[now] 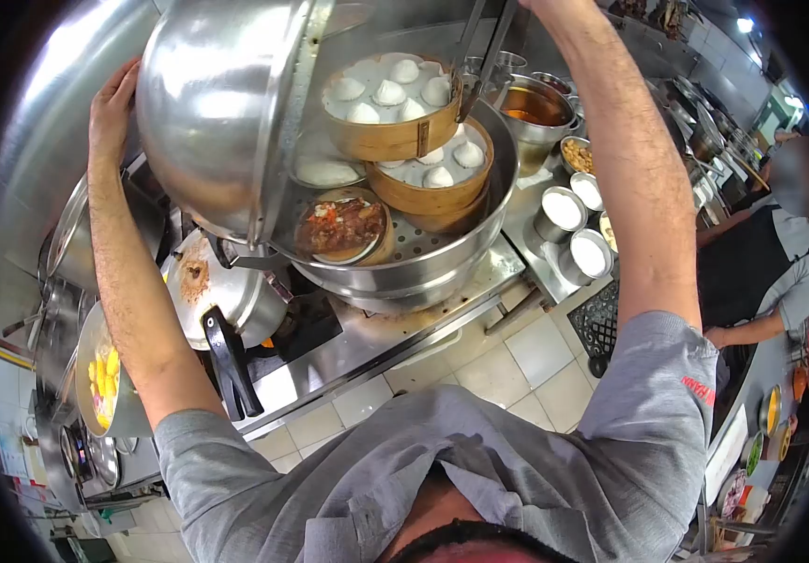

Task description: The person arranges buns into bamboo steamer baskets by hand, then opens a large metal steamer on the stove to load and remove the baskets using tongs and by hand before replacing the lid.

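A large domed metal steamer lid (207, 103) stands tilted on its edge. My left hand (115, 108) holds it from the left, its fingertips partly hidden behind the dome. At the top edge, my right hand (554, 4) is mostly cut off, on the upper end of long metal tongs (491, 61). These reach down to the right side of the upper bamboo basket (395, 139), which holds several white buns (389, 92). Under it sits another bamboo basket of buns (437, 195). A dish of reddish-brown food (340, 228) lies in the wide metal steamer pot (395, 280).
A pressure cooker (226, 286) stands front left, its black handle pointing toward me. Further left is a pot of yellow food (104, 380). To the right are a pot of reddish liquid (534, 105) and white-filled containers (590, 253). A person (761, 253) stands far right.
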Tool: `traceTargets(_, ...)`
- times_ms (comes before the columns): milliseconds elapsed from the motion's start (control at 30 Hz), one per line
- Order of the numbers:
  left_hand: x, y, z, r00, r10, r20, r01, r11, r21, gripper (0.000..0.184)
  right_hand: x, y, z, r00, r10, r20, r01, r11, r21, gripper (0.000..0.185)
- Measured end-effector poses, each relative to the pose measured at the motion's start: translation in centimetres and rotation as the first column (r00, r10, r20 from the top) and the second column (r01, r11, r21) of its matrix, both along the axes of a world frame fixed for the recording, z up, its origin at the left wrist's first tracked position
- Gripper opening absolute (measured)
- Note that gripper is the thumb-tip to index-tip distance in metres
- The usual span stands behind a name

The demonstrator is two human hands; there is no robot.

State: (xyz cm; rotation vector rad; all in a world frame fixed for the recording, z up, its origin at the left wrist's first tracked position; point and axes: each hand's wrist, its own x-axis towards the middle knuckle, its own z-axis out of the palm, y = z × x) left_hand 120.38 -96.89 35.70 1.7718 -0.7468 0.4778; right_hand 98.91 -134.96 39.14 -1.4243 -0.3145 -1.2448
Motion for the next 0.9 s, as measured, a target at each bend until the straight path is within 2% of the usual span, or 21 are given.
traceTargets(100, -0.3, -0.2, 0.2, 0.999, 0.002, 0.037, -0.003, 0.999, 0.041, 0.036, 0.9, 1.5, -0.3, 0.999, 0.043, 0.027, -0.044, 0.999, 0.017, 0.023)
traceTargets(200, -1.4, -1.1, 0.4, 0.993, 0.054, 0.109, -0.064, 0.994, 0.086, 0.037, 2.2, 1.5, -0.6, 0.999, -0.041, -0.007, 0.041, 0.999, 0.001, 0.025)
traceTargets(267, -1.1, -1.3, 0.3, 0.994, 0.025, 0.107, -0.033, 0.997, 0.075, 0.036, 2.5, 1.4, -0.8, 0.995, -0.097, -0.027, 0.097, 0.995, -0.023, 0.025)
traceTargets(367, -0.5, -1.2, 0.3, 0.993, -0.007, 0.117, -0.002, 0.997, 0.076, 0.036, 2.3, 1.2, -0.7, 0.996, -0.09, -0.002, 0.089, 0.995, -0.042, 0.024)
traceTargets(433, -0.2, -1.3, 0.2, 0.992, -0.014, 0.127, 0.003, 0.996, 0.089, 0.035, 2.0, 1.1, -0.7, 0.998, -0.055, 0.023, 0.055, 0.998, 0.013, 0.024)
traceTargets(500, -0.1, -1.4, 0.1, 0.984, 0.036, 0.177, -0.054, 0.994, 0.097, 0.035, 1.2, 0.9, -0.6, 0.999, -0.04, 0.015, 0.04, 0.999, 0.029, 0.025)
traceTargets(733, -1.0, -3.1, 0.2, 0.985, -0.009, 0.175, -0.01, 0.994, 0.108, 0.035, -1.9, 0.4, -0.5, 0.999, -0.038, -0.029, 0.039, 0.998, 0.049, 0.019)
traceTargets(900, -1.2, -4.7, 0.5, 0.975, 0.016, 0.221, -0.064, 0.976, 0.21, 0.038, -4.1, 0.0, -1.1, 1.0, -0.021, -0.011, 0.022, 0.996, 0.088, 0.016)
